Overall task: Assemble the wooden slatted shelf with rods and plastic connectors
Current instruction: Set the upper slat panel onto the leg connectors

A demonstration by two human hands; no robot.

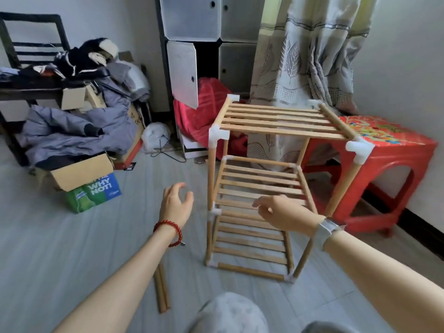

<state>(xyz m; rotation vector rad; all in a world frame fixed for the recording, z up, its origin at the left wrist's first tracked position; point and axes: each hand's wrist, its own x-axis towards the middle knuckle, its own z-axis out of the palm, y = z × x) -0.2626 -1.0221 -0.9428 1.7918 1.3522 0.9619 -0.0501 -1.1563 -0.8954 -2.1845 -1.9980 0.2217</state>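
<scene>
Shelf (276,186) stands upright on the grey floor (84,248), three slatted tiers stacked, wooden rods as legs, white plastic connectors at the corners. Top tier (278,121) sits level, slats running left to right; near-left corner connector (217,133) and near-right corner connector (359,149) both seated on their uprights. Middle tier (259,181) and bottom tier (249,243) visible through the frame. Near-bottom rod (251,271) lies along the floor between two bottom connectors. Left hand (176,205) hovers just left of the near-left upright, fingers spread and lightly curled, holding nothing, not touching the frame; red bead bracelet (171,230) on that wrist. Right hand (286,213) is in front of the middle tier, fingers loosely curled and pointing left, empty as far as I can see; can't tell whether fingertips touch a slat. White watch (326,229) on the right wrist. Two spare rods (162,288) lie side by side on the floor under the left forearm, apart from the shelf. Red plastic stool (394,150) stands just right of the shelf, its corner near the top-right connector; contact unclear. Behind: patterned curtain (307,51), white cube cabinet (211,25) with one door hanging open, red cloth (204,111) below it. Left side: pile of grey clothes (79,126), open cardboard box (81,174) with green-blue print, white plastic bag (155,134). The person's grey-clad knee (230,313) shows at the bottom edge.
</scene>
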